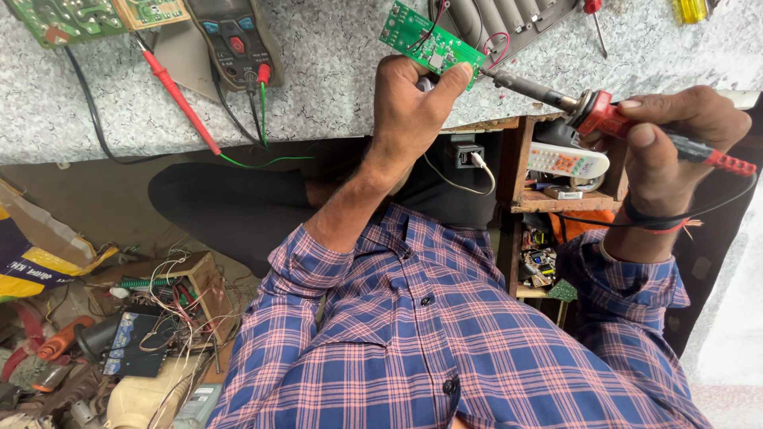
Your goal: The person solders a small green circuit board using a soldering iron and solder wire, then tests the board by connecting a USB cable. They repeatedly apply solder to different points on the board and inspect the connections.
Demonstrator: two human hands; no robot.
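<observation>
A small green circuit board (pixel 431 41) with a grey square chip at its middle sits tilted at the left hand (pixel 413 99), pinned under the thumb. A red-handled soldering iron (pixel 604 111) lies gripped in the right hand (pixel 675 143), its dark metal tip reaching toward the board's right edge.

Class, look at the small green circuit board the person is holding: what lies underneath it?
Under the green circuit board lies the speckled grey worktop, with red and black wires looping from its edge. The left hand pinches its near edge, so its fingers and the board's underside are hidden.
</observation>
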